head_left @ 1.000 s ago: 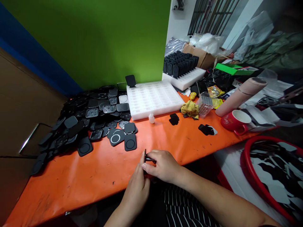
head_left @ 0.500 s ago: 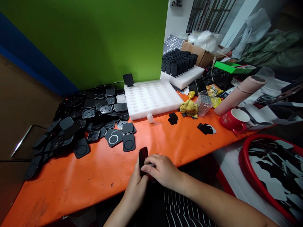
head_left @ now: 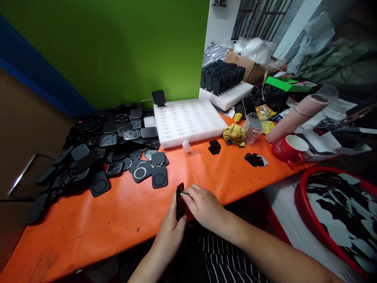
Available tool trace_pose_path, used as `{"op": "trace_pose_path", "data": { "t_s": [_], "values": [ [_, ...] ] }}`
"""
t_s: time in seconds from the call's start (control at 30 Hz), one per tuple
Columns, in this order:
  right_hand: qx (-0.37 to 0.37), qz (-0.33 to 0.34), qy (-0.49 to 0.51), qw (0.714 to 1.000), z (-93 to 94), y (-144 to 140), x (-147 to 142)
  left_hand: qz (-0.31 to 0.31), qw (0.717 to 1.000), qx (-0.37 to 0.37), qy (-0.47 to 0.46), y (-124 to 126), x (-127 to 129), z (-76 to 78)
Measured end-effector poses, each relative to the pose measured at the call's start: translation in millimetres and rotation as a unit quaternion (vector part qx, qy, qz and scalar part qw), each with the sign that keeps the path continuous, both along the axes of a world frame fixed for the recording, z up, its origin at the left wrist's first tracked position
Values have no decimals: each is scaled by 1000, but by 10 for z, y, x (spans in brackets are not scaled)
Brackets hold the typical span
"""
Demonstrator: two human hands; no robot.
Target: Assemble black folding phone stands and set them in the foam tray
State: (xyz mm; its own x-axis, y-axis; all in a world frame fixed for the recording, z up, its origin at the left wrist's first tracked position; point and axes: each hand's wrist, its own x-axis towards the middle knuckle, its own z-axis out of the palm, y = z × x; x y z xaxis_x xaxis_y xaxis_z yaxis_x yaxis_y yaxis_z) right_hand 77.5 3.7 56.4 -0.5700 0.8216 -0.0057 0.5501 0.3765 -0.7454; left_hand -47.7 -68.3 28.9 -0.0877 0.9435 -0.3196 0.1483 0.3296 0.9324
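My left hand (head_left: 171, 224) is closed around a dark, flat panel with rounded corners (head_left: 178, 200), held upright on edge at the table's front. Only a narrow side of the panel shows. My right hand (head_left: 203, 204) pinches a small silver metal piece (head_left: 182, 193) whose tip meets the panel's upper part; its kind is too small to make out. Beyond the hands lies a hinged black charger-like panel (head_left: 159, 177) with a ring mark. A small white bottle (head_left: 186, 146) stands in front of a white foam tray (head_left: 191, 122) with rows of slots.
A heap of black panels (head_left: 118, 137) covers the table's left. One panel (head_left: 159, 98) stands in the foam tray's back corner. To the right are thin black pads (head_left: 214, 147), a yellow cloth (head_left: 234, 134), a red mug (head_left: 290, 149), a pink tumbler (head_left: 297, 118) and a red tub (head_left: 300, 192).
My right hand has shifted up and forward along the panel, bringing the metal piece to its upper part. The panel has turned more edge-on, and the view has moved slightly.
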Motion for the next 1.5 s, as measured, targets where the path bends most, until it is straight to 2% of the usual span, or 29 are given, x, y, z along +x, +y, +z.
{"op": "trace_pose_path", "data": {
  "t_s": [0.1,0.17,0.33,0.43,0.53,0.63,0.77,0.83,0.9,1.0,1.07,1.13,1.23,1.33,1.5],
  "values": [
    [26,51,-52,997,83,30,19,-33,996,39,76,-33,-6,-28],
    [30,71,-60,995,112,57,33,-46,994,36,92,-49,-8,-8],
    [9,70,-44,997,86,96,31,-52,992,19,111,-51,-5,54],
    [-9,64,-8,998,51,61,5,-46,994,15,102,-35,-4,41],
    [-24,53,37,998,26,-6,-13,-29,998,1,54,-15,-1,22],
    [-107,42,107,988,-27,-64,-8,37,999,0,-29,6,2,44],
    [-300,2,222,928,-140,-98,19,94,979,-86,-158,26,1,125],
    [-324,-15,237,916,-163,-95,32,100,970,-110,-193,23,2,158],
    [-272,-18,207,940,-143,-83,40,103,970,-105,-195,13,5,173],
    [-131,-24,121,984,-69,-62,34,89,981,-71,-159,-7,15,162],
    [-61,-27,75,995,-28,-60,17,66,989,-45,-121,-20,23,137],
    [-20,-19,43,999,-5,-70,-2,45,996,-17,-73,-33,29,104],
    [21,-4,3,1000,1,-93,-18,18,1000,9,-8,-52,30,56],
    [44,14,-27,999,-1,-93,-14,-3,1000,12,16,-68,19,25],
    [29,58,-32,997,34,-37,8,-32,996,35,72,-93,-7,11]
  ]
}}
